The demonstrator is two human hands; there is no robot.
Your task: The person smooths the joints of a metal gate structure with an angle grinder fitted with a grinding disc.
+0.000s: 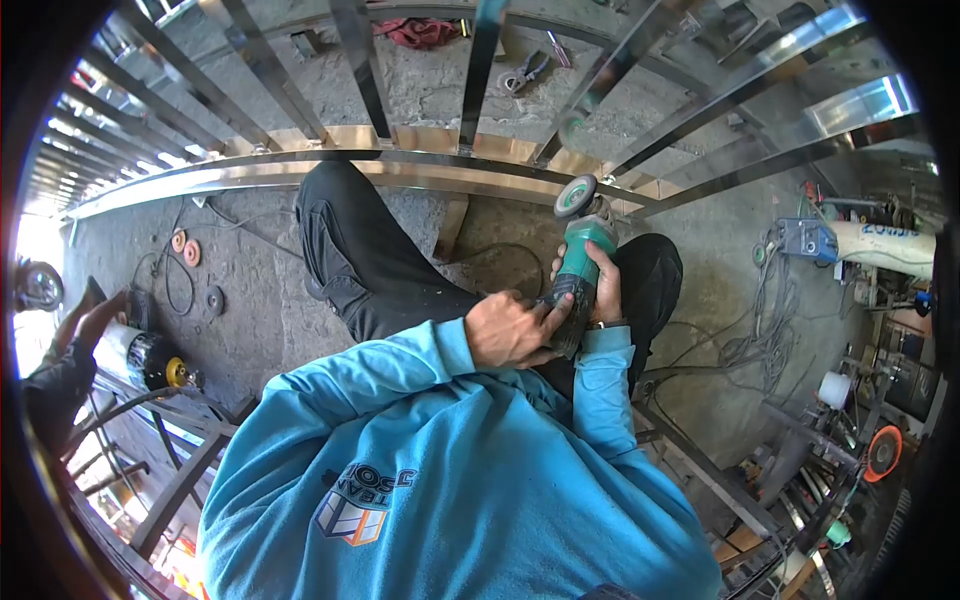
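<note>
A teal and black angle grinder is held over my lap, its disc pointing away from me, close to the lower rail of a shiny metal railing. My right hand wraps around the grinder's teal body from the right, thumb lying along it. From the left, my left hand grips the black rear end, with fingers resting across its top. Part of the grinder's back end is hidden behind that hand.
Pliers and a red cloth lie beyond the railing. Loose discs and cables rest on the left floor. Another person's hand appears at far left, near a cylinder. A blue machine and coiled cables occupy the right.
</note>
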